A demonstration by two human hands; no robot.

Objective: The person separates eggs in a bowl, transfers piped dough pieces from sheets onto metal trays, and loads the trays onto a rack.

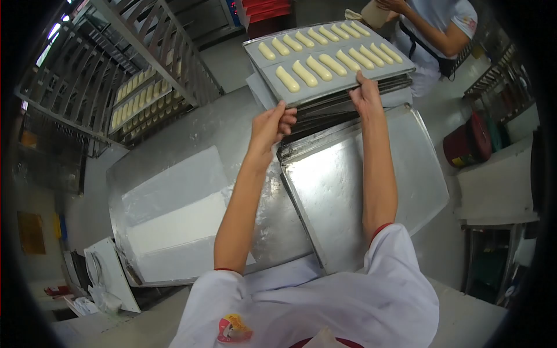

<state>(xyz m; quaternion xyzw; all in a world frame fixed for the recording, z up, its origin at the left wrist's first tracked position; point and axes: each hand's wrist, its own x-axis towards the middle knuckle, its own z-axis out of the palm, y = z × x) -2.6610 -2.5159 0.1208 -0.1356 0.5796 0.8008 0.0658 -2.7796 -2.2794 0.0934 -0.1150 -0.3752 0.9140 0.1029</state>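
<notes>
Two rows of pale piped dough strips (314,69) lie on a paper-lined tray (272,68) at the top of a stack of dark trays (331,110). My left hand (272,127) is at the tray's near left corner, fingers curled and closed on its edge. Further right, my right hand (366,95) grips the near edge, thumb on top and fingers partly hidden below. Beneath my right forearm lies an empty metal tray (331,191) on the steel table (232,122).
Left on the table lies white paper (174,203). A tall rack (145,46) at the upper left holds trays of similar strips. Another person (435,35) stands beyond the stack at the upper right. A dark red bin (467,142) is on the floor at the right.
</notes>
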